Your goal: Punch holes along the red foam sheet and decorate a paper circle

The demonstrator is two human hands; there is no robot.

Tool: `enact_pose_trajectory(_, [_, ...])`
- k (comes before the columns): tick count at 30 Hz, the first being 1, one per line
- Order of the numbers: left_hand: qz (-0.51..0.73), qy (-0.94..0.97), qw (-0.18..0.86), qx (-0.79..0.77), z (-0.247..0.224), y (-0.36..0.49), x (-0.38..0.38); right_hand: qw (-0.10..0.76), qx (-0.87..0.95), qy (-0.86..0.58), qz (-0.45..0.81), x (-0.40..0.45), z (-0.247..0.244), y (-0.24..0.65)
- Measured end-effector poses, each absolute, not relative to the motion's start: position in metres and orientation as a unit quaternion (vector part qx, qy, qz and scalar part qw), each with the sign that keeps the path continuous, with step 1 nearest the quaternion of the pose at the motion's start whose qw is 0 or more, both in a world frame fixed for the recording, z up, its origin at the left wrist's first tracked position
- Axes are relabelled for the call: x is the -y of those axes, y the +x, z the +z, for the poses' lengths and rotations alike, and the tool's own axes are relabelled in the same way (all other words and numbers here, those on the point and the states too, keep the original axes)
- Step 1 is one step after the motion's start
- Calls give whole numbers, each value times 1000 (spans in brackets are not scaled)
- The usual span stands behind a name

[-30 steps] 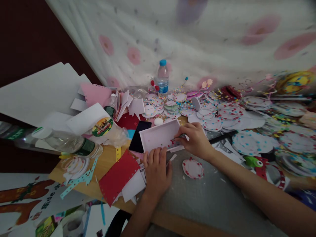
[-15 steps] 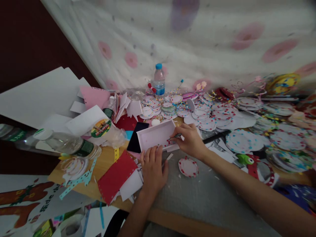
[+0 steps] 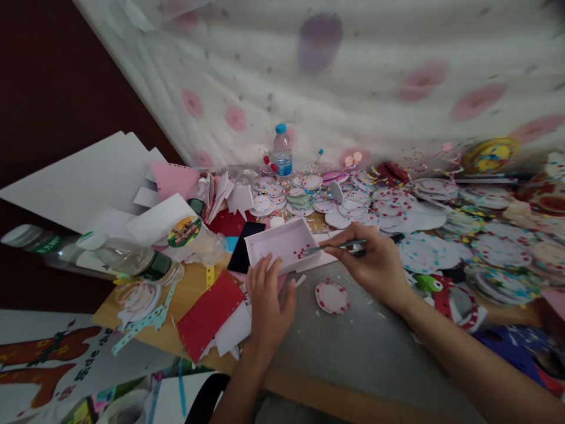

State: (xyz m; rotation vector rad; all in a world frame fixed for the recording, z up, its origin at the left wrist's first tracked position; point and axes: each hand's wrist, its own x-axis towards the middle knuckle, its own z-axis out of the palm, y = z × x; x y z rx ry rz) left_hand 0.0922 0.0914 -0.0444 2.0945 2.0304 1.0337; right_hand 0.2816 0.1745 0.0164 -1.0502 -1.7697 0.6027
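A shallow white box [image 3: 276, 246] holds a few tiny red pieces [image 3: 302, 252] near its right end. My right hand [image 3: 368, 259] is closed around dark metal tweezers [image 3: 343, 244], whose tips reach over the box's right side to those pieces. My left hand [image 3: 270, 300] lies at the box's front left corner, fingers spread and fingertips at its near wall. Whether it presses on the box I cannot tell. Just in front of the box, on the grey mat [image 3: 335, 353], rests a round white paper disc [image 3: 332, 296] dotted red around its rim.
Behind the box, many dotted discs [image 3: 353, 206] lie in piles, with a small water bottle [image 3: 282, 150] standing among them. A black phone [image 3: 244, 246] touches the left side. Red card [image 3: 210, 314], paper scraps and a lying plastic bottle [image 3: 132, 259] crowd the left.
My right hand has moved right and back from the box, so the tweezers show more fully. My left fingers have spread more. The whole view has shifted slightly.
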Motion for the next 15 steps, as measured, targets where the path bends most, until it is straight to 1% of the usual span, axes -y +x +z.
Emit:
enact_pose_trajectory(1, [378,659,40,-649,-34,94,-89,491,709,-429,268,-166,21,286])
enact_pose_trajectory(3, [440,642,119,-617,-12,99,-81,510,683,-424,305,-148,28,293])
enact_pose_trajectory(5, [464,640,217,-572,7,106,-71,520,671,-411,332,-129,32,298])
enact_pose_trajectory(6, [469,638,249,-558,15,110,-65,523,671,-402,339,-121,34,300])
enact_pose_trajectory(9, [480,624,290,-544,25,122,-50,527,679,-377,347,-98,36,306])
enact_pose_trajectory(12, [490,598,324,-545,26,130,-38,537,670,-375,350,-81,37,313])
enact_pose_trajectory(15, [489,554,393,-548,25,135,-28,550,639,-384,377,-68,33,320])
